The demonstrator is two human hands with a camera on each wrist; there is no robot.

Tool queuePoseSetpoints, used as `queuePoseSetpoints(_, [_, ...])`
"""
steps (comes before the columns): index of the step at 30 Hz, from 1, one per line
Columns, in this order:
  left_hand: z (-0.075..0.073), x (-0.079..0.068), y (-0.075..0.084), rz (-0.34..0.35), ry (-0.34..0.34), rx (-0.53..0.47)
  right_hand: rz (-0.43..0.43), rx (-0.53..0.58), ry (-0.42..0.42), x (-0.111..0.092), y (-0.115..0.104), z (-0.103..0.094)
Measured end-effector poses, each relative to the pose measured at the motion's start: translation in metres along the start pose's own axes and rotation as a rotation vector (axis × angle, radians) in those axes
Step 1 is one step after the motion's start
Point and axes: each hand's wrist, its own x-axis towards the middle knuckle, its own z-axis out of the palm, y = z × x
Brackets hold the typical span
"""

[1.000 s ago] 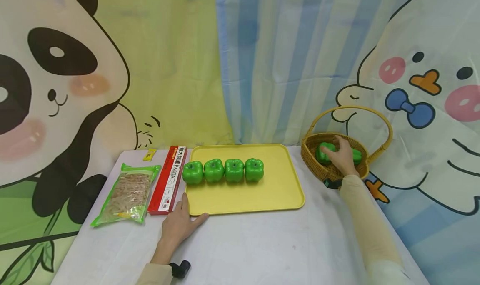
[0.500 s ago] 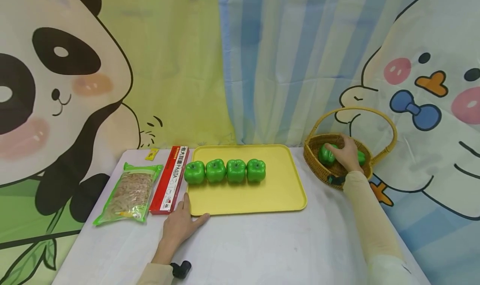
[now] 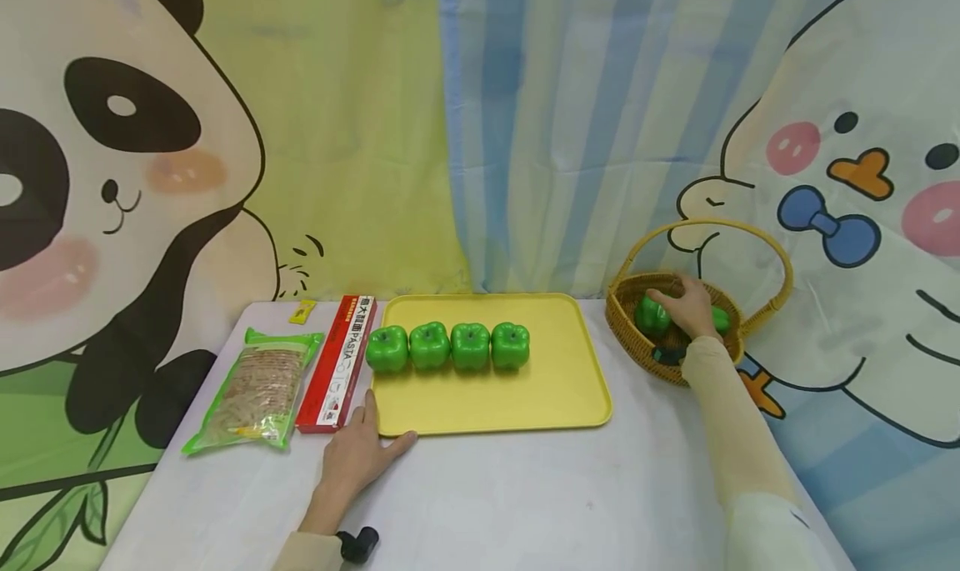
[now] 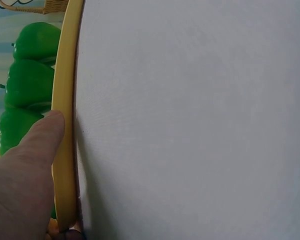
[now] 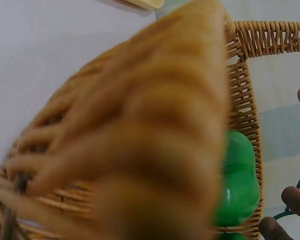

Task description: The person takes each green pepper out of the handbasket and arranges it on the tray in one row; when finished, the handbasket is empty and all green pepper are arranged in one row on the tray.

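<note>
In the head view my left hand [image 3: 354, 456] rests at the near left corner of a yellow tray [image 3: 555, 388], fingers spread. In the left wrist view its thumb [image 4: 47, 132] lies against the tray's rim [image 4: 65, 165]. Several green bell peppers [image 3: 470, 346] stand in a row on the tray. My right hand [image 3: 690, 306] reaches into a wicker basket [image 3: 637, 350] at the right, its thumb overlapping a green bell pepper [image 3: 651, 317]. Another bell pepper [image 3: 720, 320] shows past the hand. In the right wrist view the fingertips [image 5: 295, 202] are spread, apart from the pepper [image 5: 239, 182].
Left of the tray lie a red and white pasta box [image 3: 337, 367] and a clear, green-edged bag of noodles [image 3: 262, 388]. A small yellow packet [image 3: 302, 311] is behind them. The basket's arched handle [image 3: 705, 223] rises over the right hand. Printed curtains hang behind the table.
My right hand has shifted slightly within the basket, above the peppers. The left hand stays at the tray's corner. The head view has shifted a little.
</note>
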Motion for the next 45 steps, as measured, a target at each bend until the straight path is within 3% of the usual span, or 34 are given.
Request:
queuePoseSetpoints(14, [-0.001, 0.001, -0.001, 0.017, 0.022, 0.001, 0.043, -0.076, -0.117, 0.005, 0.001, -0.002])
queuePoseSetpoints(22, [-0.002, -0.002, 0.000, 0.017, 0.001, -0.008, 0.073, -0.119, -0.215, 0.006, 0.002, 0.002])
queuePoseSetpoints(26, [-0.001, -0.003, 0.001, 0.010, 0.000, -0.009, 0.065, -0.125, -0.229, 0.006, 0.003, 0.005])
queuePoseSetpoints(36, [-0.002, -0.002, -0.001, 0.009, 0.007, -0.011, -0.057, -0.213, -0.195, 0.005, 0.002, 0.012])
queuePoseSetpoints(45, [-0.001, -0.001, -0.002, 0.014, 0.016, -0.005, -0.075, -0.202, -0.195, 0.001, 0.001, 0.009])
